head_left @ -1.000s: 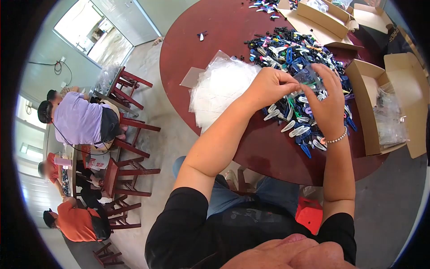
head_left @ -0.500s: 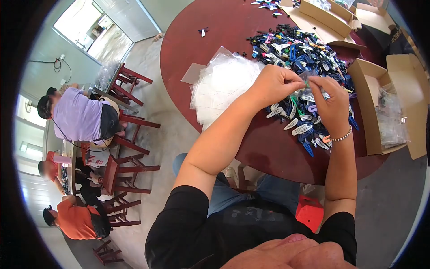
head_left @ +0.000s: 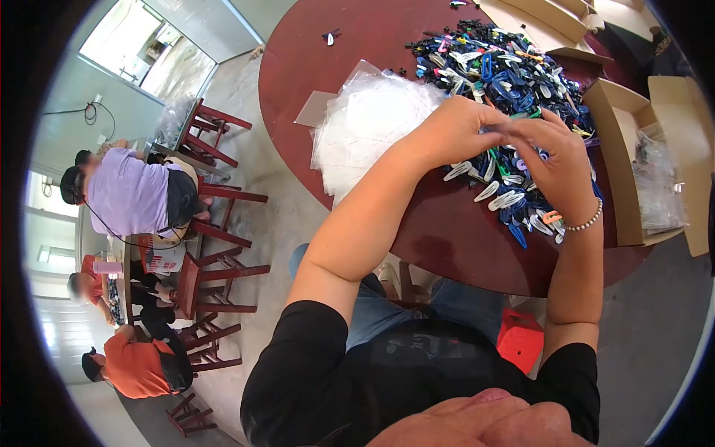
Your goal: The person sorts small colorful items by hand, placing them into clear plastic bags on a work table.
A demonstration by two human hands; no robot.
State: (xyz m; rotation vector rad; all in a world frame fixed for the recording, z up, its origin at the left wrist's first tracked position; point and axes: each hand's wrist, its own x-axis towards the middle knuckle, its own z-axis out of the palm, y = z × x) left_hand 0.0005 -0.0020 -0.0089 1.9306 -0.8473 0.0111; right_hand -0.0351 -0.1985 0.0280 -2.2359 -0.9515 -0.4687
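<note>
My left hand (head_left: 463, 132) is closed in a pinch above the front of a big heap of hair clips (head_left: 514, 82). Touching its fingertips, my right hand (head_left: 555, 153) is also closed, with a beaded bracelet (head_left: 588, 217) at the wrist. A small clear plastic bag is between the fingers; it showed a moment ago and is now mostly hidden by them. The clips are blue, white, black and other colours. Left of my hands, a spread stack of clear plastic bags (head_left: 365, 134) lies on the round dark red table (head_left: 298, 59).
An open cardboard box (head_left: 614, 164) with filled clear bags (head_left: 655, 186) stands at the right. More cardboard (head_left: 547, 26) lies at the back. A stray clip (head_left: 331, 37) is at the far left of the table. Across the room, several people sit near wooden stools (head_left: 216, 276).
My hands have come closer together, and my right fingers now cover the bag that showed between them. The view has shifted slightly.
</note>
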